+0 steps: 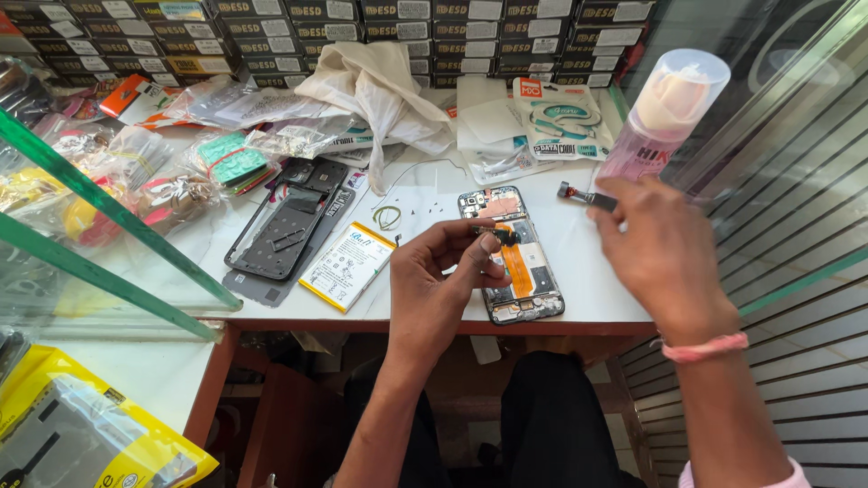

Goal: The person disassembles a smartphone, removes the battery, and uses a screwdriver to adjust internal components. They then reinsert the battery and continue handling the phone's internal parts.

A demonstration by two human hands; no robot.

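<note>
The left hand (443, 276) is held over the front edge of the bench (592, 303), its thumb and forefinger pinched narrowly on a small dark component (504, 238) just above the opened smartphone (513, 256). The phone lies back-up near the front edge, with its orange flex cable and circuit boards exposed. The right hand (660, 248) is raised toward the right edge of the bench, fingers closed around a slim metal tool (579, 195) whose small head points left; a pink band is worn at the wrist. Just behind this hand a clear spray bottle (655, 113) of pink liquid is seen, capped in clear plastic.

Left of the phone, a white and yellow battery (348, 265) is laid flat, and beside it the black back cover (287, 226) rests inside up. A few tiny screws (418, 208) and a small coiled wire (388, 217) are scattered between battery and phone. A crumpled white cloth (380, 90) and bagged spare parts (226, 158) are piled toward the rear left, with 1 packaged cable (561, 117) at the rear right. Stacked dark boxes (362, 27) line the back edge.
</note>
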